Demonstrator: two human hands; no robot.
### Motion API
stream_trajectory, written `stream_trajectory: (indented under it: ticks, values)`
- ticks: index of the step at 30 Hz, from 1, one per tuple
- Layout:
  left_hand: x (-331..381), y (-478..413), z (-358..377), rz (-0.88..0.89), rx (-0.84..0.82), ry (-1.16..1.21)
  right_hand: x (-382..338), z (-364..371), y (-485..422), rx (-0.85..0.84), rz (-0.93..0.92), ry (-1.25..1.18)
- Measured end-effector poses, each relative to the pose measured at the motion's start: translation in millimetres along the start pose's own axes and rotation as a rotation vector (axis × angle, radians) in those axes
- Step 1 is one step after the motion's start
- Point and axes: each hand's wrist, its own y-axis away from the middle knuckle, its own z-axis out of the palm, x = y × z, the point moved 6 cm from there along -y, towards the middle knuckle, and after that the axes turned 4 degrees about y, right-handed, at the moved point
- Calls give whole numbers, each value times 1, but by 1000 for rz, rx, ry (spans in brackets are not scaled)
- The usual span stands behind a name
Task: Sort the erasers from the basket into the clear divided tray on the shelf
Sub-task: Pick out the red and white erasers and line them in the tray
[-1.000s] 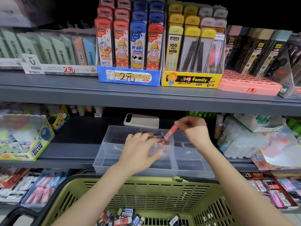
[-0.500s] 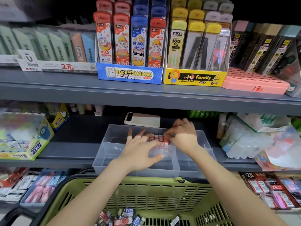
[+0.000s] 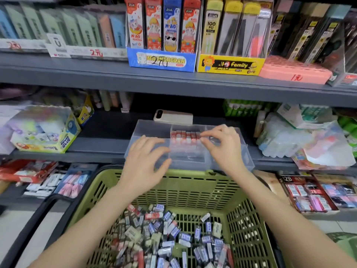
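Observation:
A clear divided tray (image 3: 148, 128) stands on the middle shelf. A row of red-and-white erasers (image 3: 184, 136) stands upright in its middle back compartment. My right hand (image 3: 222, 146) rests at the right end of that row, fingertips touching the last eraser. My left hand (image 3: 146, 163) hovers over the tray's left front part with fingers spread and nothing in it. Below, a green basket (image 3: 193, 188) holds a heap of wrapped erasers (image 3: 166, 240) in red, blue, black and white.
A phone (image 3: 173, 117) lies behind the tray. A glue box (image 3: 46, 130) sits on the left, plastic-wrapped packs (image 3: 293, 136) on the right. The upper shelf (image 3: 173, 82) overhangs with boxes of pencil leads. Lower racks flank the basket.
My right hand brought a red eraser down into the row and now rests at its end. My left hand drew back off the row toward the tray's front. The view tilted down.

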Motion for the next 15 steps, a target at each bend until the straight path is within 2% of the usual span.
stream_trajectory:
  ticks: [2,5,7,9,10,12,15]
  values:
    - [3,31,-10,26,63,18,-18,-9,38,45,-93,-125]
    - [-5,78,-2,-28,-42,4,-35,3,97,-34,-172,-202]
    - [-19,106,15,-134,-222,-17,-35,40,132,-306,-163,-158]
    - [-35,139,40,-271,-478,-51,-21,89,168,-671,-64,-31]
    - [-42,154,51,-327,-573,-51,-9,110,183,-801,17,8]
    - [-49,178,71,-392,-720,-48,10,141,206,-929,158,28]
    - [-50,199,96,-388,-934,-108,20,171,225,-1002,217,2]
